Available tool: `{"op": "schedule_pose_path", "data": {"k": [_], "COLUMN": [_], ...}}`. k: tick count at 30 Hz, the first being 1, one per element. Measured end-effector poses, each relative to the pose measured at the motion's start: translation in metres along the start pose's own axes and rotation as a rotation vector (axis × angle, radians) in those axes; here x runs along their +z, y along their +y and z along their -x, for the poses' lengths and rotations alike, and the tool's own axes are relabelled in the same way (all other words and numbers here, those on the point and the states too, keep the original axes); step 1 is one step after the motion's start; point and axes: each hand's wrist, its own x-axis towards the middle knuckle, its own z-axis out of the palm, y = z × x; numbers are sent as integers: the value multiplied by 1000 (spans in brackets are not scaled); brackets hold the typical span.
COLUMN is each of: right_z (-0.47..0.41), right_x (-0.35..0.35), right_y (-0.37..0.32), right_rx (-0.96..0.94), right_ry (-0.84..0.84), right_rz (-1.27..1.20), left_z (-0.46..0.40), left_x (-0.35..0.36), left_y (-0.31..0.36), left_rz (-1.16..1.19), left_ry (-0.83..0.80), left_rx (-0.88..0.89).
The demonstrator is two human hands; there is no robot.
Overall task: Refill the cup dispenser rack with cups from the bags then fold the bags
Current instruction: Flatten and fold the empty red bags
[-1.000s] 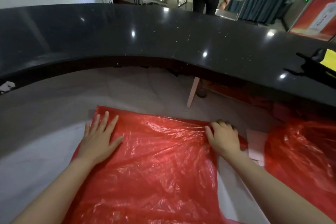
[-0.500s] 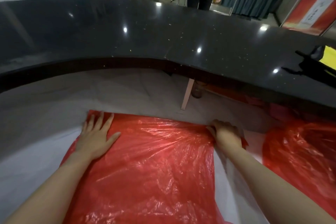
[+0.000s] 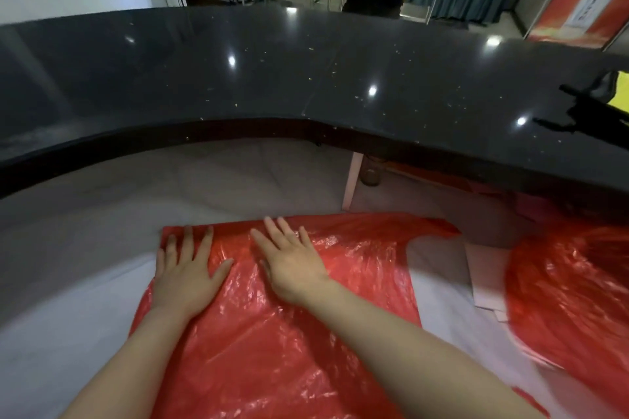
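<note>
Since the earlier frame, the right hand has been brought leftward from the red bag's 3 o'clock edge and laid flat beside the left hand. Both grips are seen spread, fingers straight, pressed on the bag, which is stretched over the white surface. Another red bag is bunched at 3 o'clock.

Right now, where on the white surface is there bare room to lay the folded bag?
Bare white cloth lies left of the red bag, below the black counter. On the right, a second red bag and pink papers crowd it.
</note>
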Motion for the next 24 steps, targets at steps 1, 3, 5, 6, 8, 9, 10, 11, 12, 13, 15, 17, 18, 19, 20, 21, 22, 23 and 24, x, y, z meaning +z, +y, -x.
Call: {"op": "schedule_pose_path", "data": {"k": [1,3,5,6,8,9,10,11,12,13,15,17,18,19,20,21,22,23,24], "right_z": [-5,-12,-12,-10,-2,4,10,16,21,25,32,38,41,44,47,51,54,57,60], "right_x": [7,15,17,16,7,2,-3,-8,-10,-12,-14,-17,-18,-20,-21,-23,-24,-25,-27], "right_y": [-1,6,26,41,77,95,111,124,134,141,151,160,164,167,169,171,173,175,176], "right_rx": [1,29,71,98,159,172,158,123,83,48,7,2,11,29,53,77,99,119,140], "right_ry": [-30,-59,-51,-42,-30,-21,-15,-16,-21,-20,0,14,16,18,17,14,9,5,2], "right_rz": [38,96,109,109,112,126,148,170,187,196,199,198,199,199,191,180,169,160,155], "left_z": [3,7,8,7,5,4,3,2,1,0,-2,-3,-3,-2,-2,-2,-2,-1,0], "left_x": [1,2,4,4,5,6,5,5,5,4,3,2,1,0,-1,-2,-3,-4,-5], "left_y": [2,2,-2,-4,-7,-9,-10,-12,-15,-17,-21,-23,-25,-28,-32,-36,-39,-42,-44], "left_rz": [0,6,13,14,8,2,-3,-4,-2,-1,-3,-1,1,2,3,6,9,11,8], "left_ry": [4,3,9,15,14,12,10,8,7,5,-4,-7,-4,0,-1,-8,-16,-21,-26], "left_rx": [-4,-11,-16,-15,-11,-7,-3,0,2,5,12,15,14,13,11,8,4,-1,-4]}}
